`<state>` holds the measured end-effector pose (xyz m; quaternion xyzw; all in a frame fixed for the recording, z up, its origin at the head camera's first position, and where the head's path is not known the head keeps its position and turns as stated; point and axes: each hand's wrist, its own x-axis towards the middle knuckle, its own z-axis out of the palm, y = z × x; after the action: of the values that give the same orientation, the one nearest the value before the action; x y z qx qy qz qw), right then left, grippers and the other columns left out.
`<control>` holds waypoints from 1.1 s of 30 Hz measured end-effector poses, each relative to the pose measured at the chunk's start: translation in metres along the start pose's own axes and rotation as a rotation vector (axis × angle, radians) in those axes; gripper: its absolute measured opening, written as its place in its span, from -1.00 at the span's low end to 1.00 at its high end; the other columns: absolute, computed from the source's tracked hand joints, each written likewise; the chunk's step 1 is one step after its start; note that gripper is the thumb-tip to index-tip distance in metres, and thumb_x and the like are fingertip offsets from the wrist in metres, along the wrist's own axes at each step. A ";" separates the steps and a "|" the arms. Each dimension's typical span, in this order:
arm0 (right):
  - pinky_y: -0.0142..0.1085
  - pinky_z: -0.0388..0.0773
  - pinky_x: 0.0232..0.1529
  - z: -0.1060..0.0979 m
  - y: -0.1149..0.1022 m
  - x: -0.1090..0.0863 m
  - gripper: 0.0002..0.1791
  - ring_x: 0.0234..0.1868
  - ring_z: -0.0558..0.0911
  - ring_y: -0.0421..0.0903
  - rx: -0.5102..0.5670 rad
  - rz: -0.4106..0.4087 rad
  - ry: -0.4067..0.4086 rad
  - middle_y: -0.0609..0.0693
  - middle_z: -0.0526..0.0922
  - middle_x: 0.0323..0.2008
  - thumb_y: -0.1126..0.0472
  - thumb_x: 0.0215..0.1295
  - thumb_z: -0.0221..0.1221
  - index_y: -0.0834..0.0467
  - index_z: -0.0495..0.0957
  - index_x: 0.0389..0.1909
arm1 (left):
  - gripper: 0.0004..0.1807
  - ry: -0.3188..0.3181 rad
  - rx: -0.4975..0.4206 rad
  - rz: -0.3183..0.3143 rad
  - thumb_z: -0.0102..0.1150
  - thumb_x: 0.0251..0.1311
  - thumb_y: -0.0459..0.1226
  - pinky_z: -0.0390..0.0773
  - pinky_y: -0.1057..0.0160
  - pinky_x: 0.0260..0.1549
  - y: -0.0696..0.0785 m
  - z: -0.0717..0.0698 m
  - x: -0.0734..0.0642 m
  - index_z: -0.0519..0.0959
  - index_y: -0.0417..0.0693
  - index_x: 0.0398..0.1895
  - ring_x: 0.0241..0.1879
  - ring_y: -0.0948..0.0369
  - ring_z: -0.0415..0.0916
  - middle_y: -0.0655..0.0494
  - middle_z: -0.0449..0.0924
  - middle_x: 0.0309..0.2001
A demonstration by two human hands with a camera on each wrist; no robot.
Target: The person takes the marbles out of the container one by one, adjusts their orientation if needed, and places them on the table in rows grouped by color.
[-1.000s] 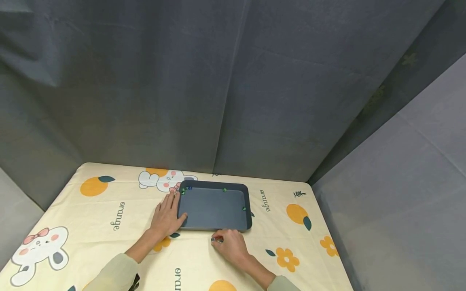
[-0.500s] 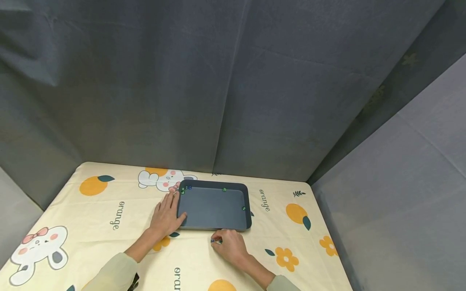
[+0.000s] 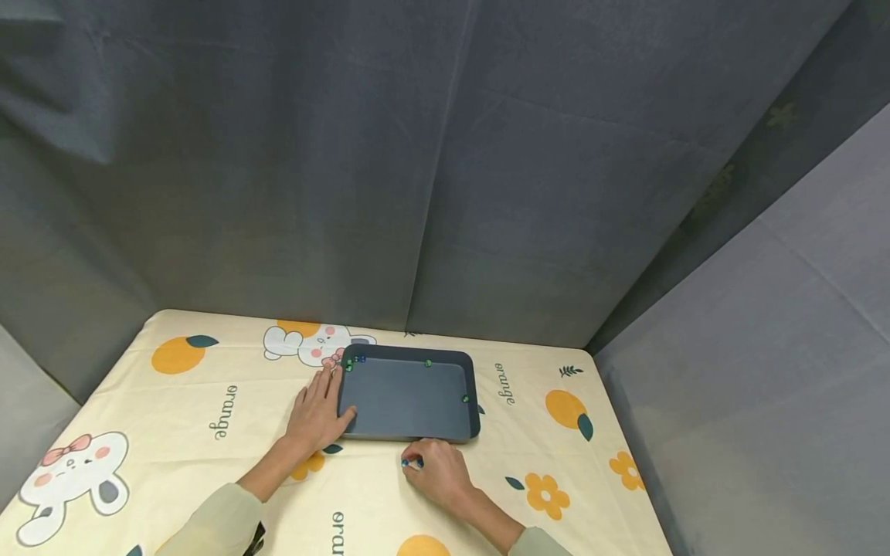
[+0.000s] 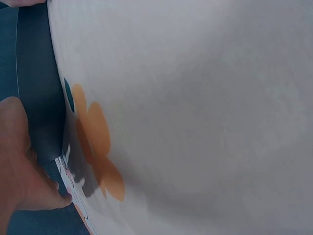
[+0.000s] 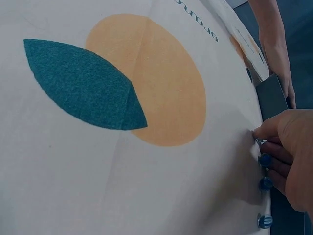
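A dark grey rectangular tray (image 3: 406,401) lies on the table with several small green and blue marbles in it, such as a green marble (image 3: 427,363) near its far wall. My left hand (image 3: 317,413) rests against the tray's left end, fingers straight, thumb over the rim. Just in front of the tray's near side, my right hand (image 3: 439,469) pinches a clear bluish marble (image 5: 258,141) between thumb and forefinger, low at the cloth. Close to its other fingers are more blue marbles (image 5: 264,160), and a striped blue marble (image 5: 265,222) lies farther along.
A cream tablecloth (image 3: 174,432) printed with oranges, flowers and rabbits covers the table. Dark grey curtain (image 3: 313,154) hangs behind the far edge, and a lighter grey panel (image 3: 779,371) stands at the right.
Both hands and the tray stay nearly in place. At my right fingertips the blue marble has shifted slightly towards me, and the fingers have moved a little.
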<state>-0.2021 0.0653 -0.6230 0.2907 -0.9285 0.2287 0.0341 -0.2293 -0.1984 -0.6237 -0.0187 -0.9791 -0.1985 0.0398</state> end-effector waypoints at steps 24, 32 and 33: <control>-0.46 0.48 -0.43 0.003 0.000 -0.002 -0.82 -0.43 0.50 -0.41 0.012 0.015 0.013 -0.31 0.62 -0.43 0.21 0.01 0.47 -0.07 0.72 -0.35 | -0.05 -0.001 0.013 0.002 0.18 0.32 0.02 0.04 -0.31 0.35 0.001 0.000 0.000 0.00 -0.35 0.54 0.48 -0.26 -0.06 -0.35 -0.09 0.53; -0.38 0.60 -0.24 -0.007 -0.003 -0.001 -0.80 -0.27 0.64 -0.32 0.125 0.051 -0.004 -0.26 0.68 -0.32 0.20 0.08 0.42 -0.01 0.74 -0.24 | -0.04 -0.003 0.015 -0.001 0.18 0.32 0.02 0.03 -0.31 0.36 0.000 0.000 0.000 -0.01 -0.34 0.55 0.48 -0.26 -0.07 -0.34 -0.10 0.54; -0.37 0.60 -0.22 -0.009 -0.003 0.000 -0.81 -0.26 0.65 -0.31 0.144 0.054 -0.004 -0.25 0.69 -0.31 0.20 0.09 0.41 0.00 0.74 -0.23 | -0.05 -0.002 0.015 -0.001 0.18 0.32 0.02 0.03 -0.30 0.36 0.000 0.000 0.000 0.00 -0.34 0.55 0.48 -0.25 -0.07 -0.34 -0.10 0.53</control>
<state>-0.2014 0.0671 -0.6139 0.2676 -0.9171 0.2954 0.0051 -0.2289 -0.1986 -0.6239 -0.0181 -0.9806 -0.1913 0.0390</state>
